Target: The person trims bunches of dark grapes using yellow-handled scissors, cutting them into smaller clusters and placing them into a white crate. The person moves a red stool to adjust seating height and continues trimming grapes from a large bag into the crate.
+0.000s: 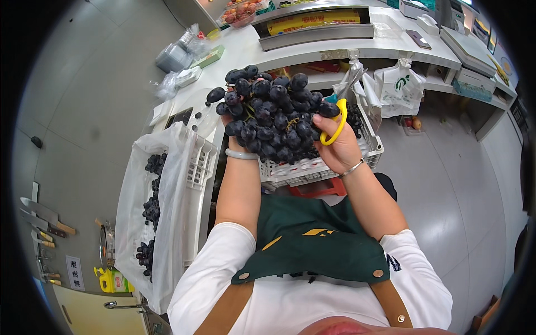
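Observation:
A large bunch of dark purple grapes (268, 125) is raised in front of me, above a white plastic crate (296, 177). My left hand (237, 144) supports it from beneath on its left side; most of those fingers are hidden behind the fruit. In my right hand (341, 148) is a pair of scissors (342, 120) with a yellow handle loop, its metal blades pointing up and away. The right thumb presses near the grapes at the bunch's right edge. More dark grapes lie in the crate below, partly covered by the bunch.
To my left stands another white crate (201, 162) lined with a translucent plastic sheet (137, 190), holding several grape clusters (152, 209). A white counter (240, 53) curves ahead, carrying a film wrapper (315, 33), clear containers (173, 57) and a scale (466, 50). White bags (399, 86) hang from it.

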`<act>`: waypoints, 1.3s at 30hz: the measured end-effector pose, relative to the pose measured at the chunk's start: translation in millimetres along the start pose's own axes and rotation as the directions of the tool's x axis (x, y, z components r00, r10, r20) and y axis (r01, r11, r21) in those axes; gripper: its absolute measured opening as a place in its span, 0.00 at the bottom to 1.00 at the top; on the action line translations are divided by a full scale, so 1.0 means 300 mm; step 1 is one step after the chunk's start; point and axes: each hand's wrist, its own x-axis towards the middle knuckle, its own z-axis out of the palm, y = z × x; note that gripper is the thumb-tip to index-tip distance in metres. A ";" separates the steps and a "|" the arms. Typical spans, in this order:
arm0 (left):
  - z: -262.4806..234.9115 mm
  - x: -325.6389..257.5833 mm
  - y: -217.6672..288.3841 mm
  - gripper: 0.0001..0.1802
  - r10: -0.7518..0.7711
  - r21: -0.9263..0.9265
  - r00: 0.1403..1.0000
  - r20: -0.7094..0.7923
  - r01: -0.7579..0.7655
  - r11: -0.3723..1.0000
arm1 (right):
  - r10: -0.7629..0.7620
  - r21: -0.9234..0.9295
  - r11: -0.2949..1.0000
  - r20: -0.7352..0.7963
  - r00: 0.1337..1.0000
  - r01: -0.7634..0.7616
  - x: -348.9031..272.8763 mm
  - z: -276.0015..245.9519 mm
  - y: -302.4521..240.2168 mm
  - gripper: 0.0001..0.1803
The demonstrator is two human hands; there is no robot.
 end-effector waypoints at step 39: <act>-0.421 -0.288 0.146 0.14 -0.164 0.783 0.814 -0.557 0.580 0.224 | -0.015 -0.267 0.937 -0.677 0.736 -0.226 -0.255 -0.564 -0.016 0.16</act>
